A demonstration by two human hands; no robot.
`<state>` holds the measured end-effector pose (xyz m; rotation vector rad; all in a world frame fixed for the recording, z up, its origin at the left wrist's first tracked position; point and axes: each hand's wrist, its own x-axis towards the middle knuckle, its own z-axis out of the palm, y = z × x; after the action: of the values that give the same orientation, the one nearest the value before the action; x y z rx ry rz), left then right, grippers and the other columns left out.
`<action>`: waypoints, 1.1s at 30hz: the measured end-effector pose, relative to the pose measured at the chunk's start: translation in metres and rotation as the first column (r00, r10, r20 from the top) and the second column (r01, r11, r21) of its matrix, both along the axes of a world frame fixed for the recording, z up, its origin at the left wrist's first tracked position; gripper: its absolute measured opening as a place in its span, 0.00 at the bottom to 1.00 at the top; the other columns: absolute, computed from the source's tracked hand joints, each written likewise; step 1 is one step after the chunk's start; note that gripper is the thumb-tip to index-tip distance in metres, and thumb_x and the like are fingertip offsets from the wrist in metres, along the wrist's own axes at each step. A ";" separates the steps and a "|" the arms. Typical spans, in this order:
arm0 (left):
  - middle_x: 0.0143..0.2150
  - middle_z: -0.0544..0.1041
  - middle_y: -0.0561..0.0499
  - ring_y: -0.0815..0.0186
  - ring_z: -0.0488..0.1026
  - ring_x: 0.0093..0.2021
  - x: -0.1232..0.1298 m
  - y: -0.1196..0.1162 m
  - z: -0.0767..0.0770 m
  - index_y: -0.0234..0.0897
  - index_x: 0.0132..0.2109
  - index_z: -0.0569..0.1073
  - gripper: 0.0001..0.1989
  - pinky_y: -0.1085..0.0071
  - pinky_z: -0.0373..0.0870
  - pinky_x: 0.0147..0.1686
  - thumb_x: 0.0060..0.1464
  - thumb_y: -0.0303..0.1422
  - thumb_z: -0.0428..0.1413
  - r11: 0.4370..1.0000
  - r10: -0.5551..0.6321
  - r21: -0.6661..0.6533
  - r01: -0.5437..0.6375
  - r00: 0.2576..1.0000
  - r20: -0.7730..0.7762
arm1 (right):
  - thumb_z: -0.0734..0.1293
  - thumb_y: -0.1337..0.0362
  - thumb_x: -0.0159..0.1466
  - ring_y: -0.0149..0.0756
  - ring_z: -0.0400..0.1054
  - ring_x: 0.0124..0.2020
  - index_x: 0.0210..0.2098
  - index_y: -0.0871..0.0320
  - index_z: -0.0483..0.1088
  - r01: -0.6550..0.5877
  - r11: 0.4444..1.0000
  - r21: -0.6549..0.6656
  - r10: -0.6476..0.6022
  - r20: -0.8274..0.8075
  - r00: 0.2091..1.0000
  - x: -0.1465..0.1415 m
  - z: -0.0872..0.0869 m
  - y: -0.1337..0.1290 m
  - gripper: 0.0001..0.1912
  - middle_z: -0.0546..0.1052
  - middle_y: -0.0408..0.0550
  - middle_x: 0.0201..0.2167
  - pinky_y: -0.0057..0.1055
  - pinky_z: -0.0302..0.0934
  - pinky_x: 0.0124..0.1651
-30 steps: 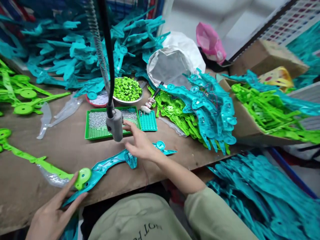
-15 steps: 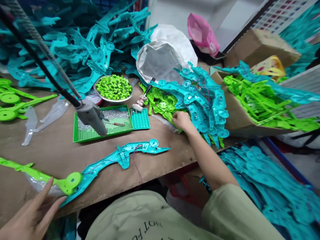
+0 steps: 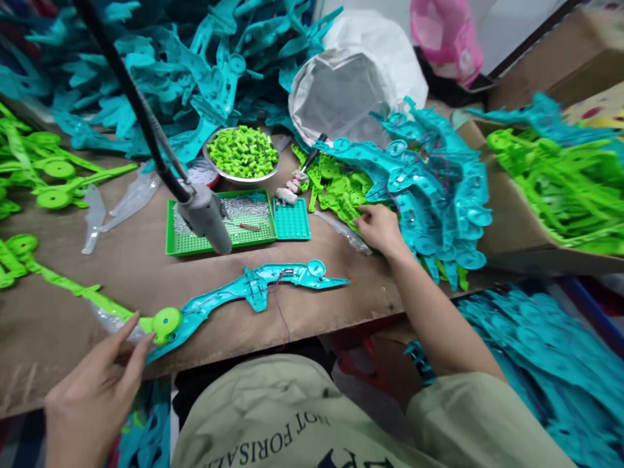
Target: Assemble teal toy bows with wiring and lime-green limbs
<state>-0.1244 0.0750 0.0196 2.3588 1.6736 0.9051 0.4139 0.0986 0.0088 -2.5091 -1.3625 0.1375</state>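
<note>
A long turquoise bow-shaped plastic half [image 3: 224, 289] lies on the table with its inner side up, showing thin wires and a small metal part. Over its left end lies the disc of a green plastic arm [image 3: 166, 322], with a clear plastic strip [image 3: 108, 320] under the arm. My left hand [image 3: 97, 383] has thumb and index finger apart, their tips at the green arm's near edge. At the edge of a pile of green plastic parts [image 3: 344, 188], my right hand [image 3: 380, 227] is closed on a green part; its fingertips are partly hidden.
A grey-bodied hanging screwdriver [image 3: 205, 218] hangs over a green tray [image 3: 170, 244] of screws. Nearby are a bowl [image 3: 248, 179] of small green pieces, a turquoise tray [image 3: 292, 221], heaped turquoise halves [image 3: 429, 188], a white sack [image 3: 312, 84] and a cardboard box [image 3: 507, 221].
The view has shifted, so the table things appear farther right. My right hand stays at the green pile, its index finger now more extended. My left fingers stay beside the green arm.
</note>
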 end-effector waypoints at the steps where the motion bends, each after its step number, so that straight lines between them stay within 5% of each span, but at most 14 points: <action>1: 0.33 0.81 0.56 0.65 0.77 0.27 0.015 -0.002 0.006 0.52 0.63 0.77 0.22 0.68 0.70 0.31 0.62 0.36 0.63 0.995 -0.046 0.086 0.049 0.998 -0.030 | 0.66 0.65 0.63 0.54 0.77 0.48 0.51 0.64 0.79 -0.016 0.997 0.079 0.019 -0.039 0.999 -0.001 -0.001 -0.002 0.19 0.82 0.58 0.40 0.45 0.70 0.52; 4: 0.37 0.80 0.52 0.65 0.78 0.33 0.054 -0.005 0.006 0.46 0.65 0.74 0.25 0.69 0.74 0.41 0.62 0.29 0.63 0.957 -0.251 0.142 0.252 0.968 -0.023 | 0.67 0.57 0.64 0.45 0.77 0.37 0.50 0.61 0.79 -0.037 0.966 0.258 0.103 -0.246 0.964 -0.009 0.001 -0.014 0.20 0.81 0.56 0.42 0.41 0.72 0.40; 8: 0.58 0.77 0.38 0.51 0.77 0.57 0.092 -0.003 -0.020 0.41 0.71 0.64 0.31 0.55 0.73 0.58 0.64 0.29 0.60 0.907 -0.407 0.088 0.413 0.910 -0.071 | 0.71 0.45 0.62 0.35 0.71 0.23 0.49 0.57 0.79 -0.147 0.950 0.276 0.275 -0.515 0.812 -0.032 0.006 -0.046 0.25 0.80 0.48 0.33 0.34 0.67 0.28; 11: 0.67 0.71 0.31 0.42 0.68 0.68 0.109 0.004 -0.040 0.37 0.75 0.55 0.37 0.44 0.66 0.64 0.65 0.37 0.60 0.898 -0.431 0.021 0.440 0.886 -0.172 | 0.72 0.46 0.61 0.41 0.77 0.31 0.45 0.56 0.81 -0.272 0.921 0.280 0.379 -0.471 0.796 -0.044 0.010 -0.073 0.22 0.83 0.49 0.34 0.38 0.73 0.36; 14: 0.62 0.76 0.33 0.45 0.73 0.63 0.116 0.010 -0.052 0.35 0.76 0.53 0.36 0.42 0.62 0.66 0.68 0.38 0.56 0.902 -0.424 -0.006 0.432 0.883 -0.204 | 0.72 0.49 0.63 0.47 0.81 0.40 0.42 0.54 0.83 -0.372 0.892 0.257 0.448 -0.392 0.803 -0.045 0.014 -0.096 0.17 0.86 0.50 0.39 0.41 0.75 0.46; 21: 0.51 0.82 0.41 0.54 0.79 0.50 0.081 0.016 -0.058 0.38 0.73 0.60 0.28 0.52 0.69 0.61 0.70 0.35 0.53 0.909 -0.397 0.033 0.415 0.888 -0.231 | 0.69 0.55 0.69 0.45 0.82 0.39 0.50 0.52 0.81 -0.593 0.794 0.130 0.604 -0.267 0.751 -0.037 0.012 -0.116 0.15 0.86 0.48 0.42 0.38 0.75 0.42; 27: 0.55 0.81 0.42 0.54 0.79 0.52 0.042 0.016 -0.052 0.42 0.73 0.60 0.29 0.50 0.70 0.61 0.69 0.34 0.53 0.911 -0.398 0.010 0.411 0.887 -0.236 | 0.66 0.59 0.71 0.42 0.80 0.35 0.51 0.52 0.81 -0.787 0.611 0.087 0.774 -0.277 0.570 -0.045 0.001 -0.102 0.14 0.86 0.49 0.37 0.38 0.73 0.39; 33: 0.60 0.79 0.40 0.51 0.77 0.59 0.030 0.017 -0.043 0.42 0.72 0.61 0.29 0.46 0.67 0.65 0.67 0.32 0.55 0.920 -0.386 -0.013 0.393 0.896 -0.219 | 0.66 0.63 0.70 0.40 0.82 0.44 0.51 0.50 0.81 -0.863 0.492 0.114 0.819 -0.395 0.415 -0.051 -0.002 -0.086 0.14 0.86 0.46 0.45 0.37 0.74 0.50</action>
<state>-0.0942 0.0917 -0.0237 2.7566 1.1723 0.6214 0.3633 0.0125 0.0066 -1.4153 -2.3072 0.9018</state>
